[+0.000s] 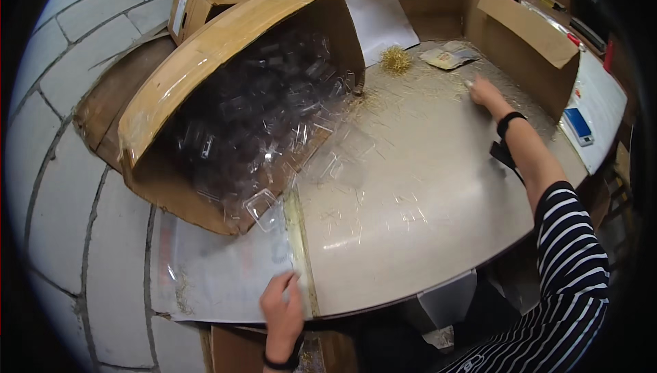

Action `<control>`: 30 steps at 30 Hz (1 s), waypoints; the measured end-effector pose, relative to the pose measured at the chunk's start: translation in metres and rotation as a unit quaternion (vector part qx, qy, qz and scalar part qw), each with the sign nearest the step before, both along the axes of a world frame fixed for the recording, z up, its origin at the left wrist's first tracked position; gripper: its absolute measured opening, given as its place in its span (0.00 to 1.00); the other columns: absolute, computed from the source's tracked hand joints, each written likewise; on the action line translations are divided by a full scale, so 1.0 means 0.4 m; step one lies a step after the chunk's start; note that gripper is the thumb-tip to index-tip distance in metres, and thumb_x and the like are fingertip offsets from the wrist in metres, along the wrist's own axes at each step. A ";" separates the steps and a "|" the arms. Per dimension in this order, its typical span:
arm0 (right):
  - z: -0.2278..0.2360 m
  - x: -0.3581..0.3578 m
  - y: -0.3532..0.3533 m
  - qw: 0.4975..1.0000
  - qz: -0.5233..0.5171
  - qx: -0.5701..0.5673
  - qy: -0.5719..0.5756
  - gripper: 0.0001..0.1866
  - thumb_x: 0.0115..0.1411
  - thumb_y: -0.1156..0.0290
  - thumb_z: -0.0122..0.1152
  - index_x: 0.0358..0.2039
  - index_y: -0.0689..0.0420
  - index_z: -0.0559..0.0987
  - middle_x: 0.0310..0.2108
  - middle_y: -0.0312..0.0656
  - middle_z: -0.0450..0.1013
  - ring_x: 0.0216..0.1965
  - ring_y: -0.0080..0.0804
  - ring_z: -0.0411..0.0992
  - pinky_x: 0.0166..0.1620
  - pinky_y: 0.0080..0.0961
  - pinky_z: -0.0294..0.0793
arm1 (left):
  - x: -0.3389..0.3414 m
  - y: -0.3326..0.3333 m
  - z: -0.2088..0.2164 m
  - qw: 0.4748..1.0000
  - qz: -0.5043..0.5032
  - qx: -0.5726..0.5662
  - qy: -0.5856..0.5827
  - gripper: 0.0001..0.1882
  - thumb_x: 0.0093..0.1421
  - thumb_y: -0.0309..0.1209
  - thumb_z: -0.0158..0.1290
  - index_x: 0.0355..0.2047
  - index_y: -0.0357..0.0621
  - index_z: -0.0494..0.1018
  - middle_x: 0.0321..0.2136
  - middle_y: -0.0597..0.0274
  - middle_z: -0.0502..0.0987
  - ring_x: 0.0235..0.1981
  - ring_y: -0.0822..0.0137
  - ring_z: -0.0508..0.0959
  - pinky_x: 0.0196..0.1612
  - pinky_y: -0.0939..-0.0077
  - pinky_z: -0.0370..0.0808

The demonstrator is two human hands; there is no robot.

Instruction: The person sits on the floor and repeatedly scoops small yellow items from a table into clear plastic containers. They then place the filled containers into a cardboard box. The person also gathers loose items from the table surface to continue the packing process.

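My right hand point(487, 92) reaches to the far right part of the table, its fingers closed at a small pale tip I cannot name. Just beyond it lies a crumpled printed plastic packet point(449, 55). Left of that sits a bundle of thin gold wire pieces point(395, 61), with loose gold pieces scattered over the tabletop point(417, 174). My left hand point(282, 308) is curled closed at the table's near edge; anything inside it is hidden. Ahead of it, a large tipped cardboard box point(198, 58) holds many clear plastic cases point(267, 113), some spilling onto the table.
Cardboard walls point(527, 27) border the table's far right side. A white sheet point(383, 24) leans at the back. A blue-and-white device point(578, 125) lies outside the right wall. Another carton point(205, 3) stands behind the large box, and grey paving point(55, 168) runs along the left.
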State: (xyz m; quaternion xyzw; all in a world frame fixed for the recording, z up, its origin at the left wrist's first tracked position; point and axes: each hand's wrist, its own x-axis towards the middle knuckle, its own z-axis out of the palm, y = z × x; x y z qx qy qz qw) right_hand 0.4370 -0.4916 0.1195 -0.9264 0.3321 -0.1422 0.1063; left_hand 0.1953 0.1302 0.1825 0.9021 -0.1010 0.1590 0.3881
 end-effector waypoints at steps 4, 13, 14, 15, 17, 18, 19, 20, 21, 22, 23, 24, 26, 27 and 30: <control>0.032 0.198 0.215 0.974 0.154 0.081 0.148 0.29 0.59 0.60 0.45 0.60 0.55 0.63 0.58 0.53 0.62 0.59 0.56 0.61 0.58 0.62 0.55 | 0.283 -0.257 0.056 0.978 0.024 0.193 0.076 0.14 0.57 0.38 0.53 0.30 0.36 0.75 0.31 0.46 0.78 0.35 0.45 0.78 0.38 0.56 0.73; 0.119 -0.151 0.580 0.858 0.440 -0.072 0.254 0.37 0.63 0.43 0.37 0.67 0.46 0.47 0.68 0.50 0.39 0.66 0.66 0.37 0.63 0.58 0.48 | 0.453 -0.370 -0.046 0.952 0.022 0.295 0.074 0.14 0.52 0.35 0.56 0.31 0.34 0.74 0.31 0.39 0.77 0.38 0.43 0.77 0.41 0.54 0.72; 0.114 -0.212 0.579 0.851 0.458 -0.072 0.245 0.36 0.63 0.44 0.37 0.67 0.46 0.47 0.68 0.50 0.39 0.66 0.66 0.37 0.64 0.57 0.47 | 0.438 -0.353 -0.044 0.958 0.019 0.275 0.084 0.13 0.51 0.33 0.55 0.30 0.34 0.73 0.31 0.40 0.77 0.38 0.43 0.77 0.41 0.54 0.72; 0.114 -0.276 0.576 0.844 0.476 -0.073 0.235 0.35 0.64 0.46 0.37 0.67 0.46 0.47 0.68 0.50 0.39 0.66 0.65 0.37 0.65 0.55 0.45 | 0.421 -0.336 -0.041 0.962 0.016 0.254 0.094 0.11 0.51 0.31 0.54 0.30 0.34 0.72 0.30 0.40 0.77 0.38 0.44 0.77 0.40 0.54 0.72; 0.105 -0.398 0.558 0.841 0.488 -0.082 0.219 0.34 0.64 0.48 0.39 0.67 0.46 0.48 0.68 0.50 0.40 0.66 0.66 0.36 0.66 0.53 0.44 | 0.385 -0.332 -0.029 0.976 0.028 0.186 0.109 0.08 0.49 0.28 0.52 0.27 0.34 0.70 0.29 0.39 0.76 0.37 0.42 0.76 0.40 0.53 0.72; 0.099 -0.452 0.550 0.844 0.487 -0.089 0.208 0.34 0.64 0.50 0.40 0.67 0.46 0.48 0.68 0.49 0.40 0.66 0.66 0.36 0.66 0.51 0.44 | 0.365 -0.326 -0.026 0.981 0.035 0.153 0.116 0.07 0.48 0.26 0.51 0.25 0.34 0.69 0.28 0.39 0.75 0.36 0.42 0.76 0.40 0.53 0.72; 0.097 -0.497 0.555 0.845 0.488 -0.093 0.196 0.33 0.64 0.51 0.40 0.67 0.46 0.49 0.68 0.48 0.41 0.66 0.66 0.36 0.66 0.50 0.44 | 0.353 -0.312 -0.035 0.989 0.038 0.103 0.098 0.04 0.50 0.24 0.49 0.28 0.36 0.68 0.22 0.48 0.76 0.20 0.59 0.78 0.22 0.67 0.73; 0.103 -0.529 0.558 0.845 0.492 -0.066 0.198 0.33 0.63 0.53 0.42 0.67 0.47 0.50 0.68 0.48 0.42 0.66 0.64 0.37 0.67 0.47 0.44 | 0.327 -0.300 -0.047 0.991 0.026 -0.016 0.132 0.04 0.51 0.23 0.49 0.28 0.36 0.68 0.22 0.49 0.76 0.18 0.62 0.77 0.20 0.70 0.72; 0.118 -0.554 0.558 0.844 0.496 -0.040 0.201 0.32 0.63 0.55 0.44 0.66 0.47 0.52 0.68 0.49 0.43 0.67 0.61 0.38 0.67 0.44 0.44 | 0.303 -0.288 -0.055 0.977 0.016 -0.135 0.163 0.03 0.51 0.23 0.49 0.28 0.37 0.68 0.22 0.51 0.75 0.17 0.64 0.76 0.18 0.73 0.71; 0.129 -0.577 0.556 0.843 0.498 -0.013 0.203 0.32 0.63 0.58 0.46 0.66 0.47 0.53 0.67 0.49 0.43 0.67 0.59 0.39 0.67 0.41 0.44 | 0.267 -0.287 -0.039 0.948 0.006 -0.253 0.192 0.03 0.52 0.23 0.49 0.27 0.37 0.68 0.22 0.53 0.75 0.15 0.67 0.75 0.16 0.77 0.70; 0.138 -0.600 0.544 0.854 0.495 0.078 0.140 0.32 0.62 0.58 0.47 0.65 0.48 0.54 0.67 0.49 0.45 0.67 0.56 0.40 0.67 0.39 0.45 | 0.223 -0.290 -0.018 0.940 0.010 -0.279 0.198 0.04 0.54 0.24 0.50 0.29 0.37 0.68 0.23 0.58 0.74 0.17 0.68 0.76 0.18 0.81 0.72; 0.145 -0.624 0.523 0.854 0.485 0.169 0.076 0.31 0.62 0.59 0.48 0.65 0.49 0.55 0.67 0.49 0.46 0.67 0.53 0.42 0.67 0.38 0.45 | 0.176 -0.287 -0.012 0.927 0.017 -0.314 0.203 0.05 0.55 0.24 0.50 0.31 0.36 0.68 0.23 0.59 0.74 0.18 0.68 0.76 0.19 0.80 0.73; 0.137 -0.654 0.482 0.870 0.426 0.248 -0.032 0.30 0.63 0.59 0.47 0.64 0.50 0.57 0.67 0.48 0.47 0.67 0.48 0.44 0.67 0.37 0.46 | 0.076 -0.274 -0.005 0.899 0.028 -0.387 0.202 0.06 0.56 0.24 0.50 0.34 0.35 0.69 0.23 0.61 0.73 0.19 0.69 0.76 0.20 0.80 0.73; 0.106 -0.661 0.453 0.892 0.377 0.238 -0.071 0.29 0.64 0.59 0.45 0.64 0.51 0.57 0.66 0.48 0.48 0.67 0.46 0.45 0.67 0.38 0.46 | 0.023 -0.270 -0.009 0.884 0.031 -0.412 0.219 0.09 0.57 0.24 0.49 0.38 0.35 0.68 0.23 0.63 0.72 0.20 0.69 0.76 0.22 0.80 0.74; 0.060 -0.645 0.473 0.949 0.281 0.121 -0.079 0.28 0.64 0.59 0.44 0.64 0.52 0.57 0.66 0.49 0.48 0.67 0.45 0.46 0.67 0.38 0.46 | -0.152 -0.260 -0.047 0.803 -0.016 -0.534 0.264 0.10 0.57 0.24 0.49 0.40 0.37 0.68 0.24 0.63 0.71 0.21 0.67 0.76 0.22 0.79 0.75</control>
